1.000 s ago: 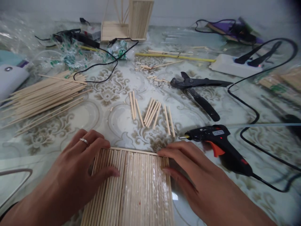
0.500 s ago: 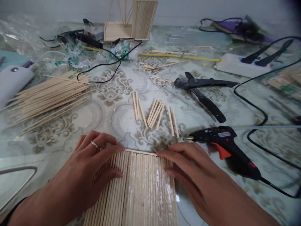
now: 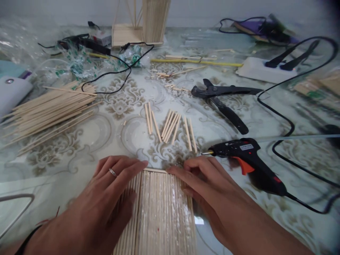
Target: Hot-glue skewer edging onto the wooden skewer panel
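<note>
- While both hands lie flat on it, the desk [image 3: 111,117], covered with a patterned sheet under clear film, is seen crowded with sticks, tools and cables.
- A panel of sticks [image 3: 159,209], laid side by side and shiny with glue in its middle, is pressed down at the near edge of the desk; it looks largely assembled, with a cross stick along its far end.
- A pile of long uncut sticks [image 3: 47,106] is left at the left, which suggests that more material is on hand.
- The left hand [image 3: 106,202] is spread open, palm down, on the left part of the panel; nothing is gripped.
- The right hand [image 3: 209,191] is likewise open and flat, its fingertips resting on the far right corner of the panel.
- A glue gun [image 3: 247,163] is laid just beside the right hand, its nozzle pointing towards the panel.
- Black cutters [image 3: 223,102] lie further back.
- Short cut sticks [image 3: 170,125] are set out just beyond the panel, not yet attached, so some gluing is judged to remain.
</note>
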Tool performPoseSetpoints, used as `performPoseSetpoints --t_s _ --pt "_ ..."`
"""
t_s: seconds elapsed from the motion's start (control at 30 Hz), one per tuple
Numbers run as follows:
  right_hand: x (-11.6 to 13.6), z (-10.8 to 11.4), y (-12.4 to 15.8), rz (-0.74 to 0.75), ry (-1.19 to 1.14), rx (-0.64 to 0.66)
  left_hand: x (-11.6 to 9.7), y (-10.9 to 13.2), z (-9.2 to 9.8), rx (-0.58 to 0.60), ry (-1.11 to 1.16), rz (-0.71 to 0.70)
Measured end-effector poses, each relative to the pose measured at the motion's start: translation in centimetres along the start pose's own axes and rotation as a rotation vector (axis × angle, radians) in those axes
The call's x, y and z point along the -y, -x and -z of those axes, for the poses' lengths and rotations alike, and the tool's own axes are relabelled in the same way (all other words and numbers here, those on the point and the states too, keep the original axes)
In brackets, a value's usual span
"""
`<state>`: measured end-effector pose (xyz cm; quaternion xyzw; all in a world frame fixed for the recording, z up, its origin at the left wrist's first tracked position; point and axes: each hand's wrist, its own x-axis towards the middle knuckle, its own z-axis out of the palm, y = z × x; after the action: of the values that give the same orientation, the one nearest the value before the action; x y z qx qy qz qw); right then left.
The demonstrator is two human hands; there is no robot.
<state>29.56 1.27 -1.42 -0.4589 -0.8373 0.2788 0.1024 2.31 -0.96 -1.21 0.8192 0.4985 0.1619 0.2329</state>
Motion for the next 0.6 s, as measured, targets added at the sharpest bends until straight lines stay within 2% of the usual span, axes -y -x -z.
performPoseSetpoints --t_s 0.2,0.3,0.47,0.6 --pt "0.4 0.4 -0.6 0.013 -0.019 -0.024 -0.6 -0.1 -0.1 0.074 -0.134 -0.104" --pt "0.4 0.6 -0.7 0.007 -0.039 -0.059 -0.9 0.3 -0.4 0.108 -0.134 -0.109" --pt "0.5 0.6 -0.5 -0.066 -0.083 -0.1 -1.3 1.2 -1.6 -0.003 -0.222 -0.208" --pt "0.5 0.5 -0.6 -0.026 -0.092 -0.072 -1.8 1.2 -2.1 -0.023 -0.307 -0.256"
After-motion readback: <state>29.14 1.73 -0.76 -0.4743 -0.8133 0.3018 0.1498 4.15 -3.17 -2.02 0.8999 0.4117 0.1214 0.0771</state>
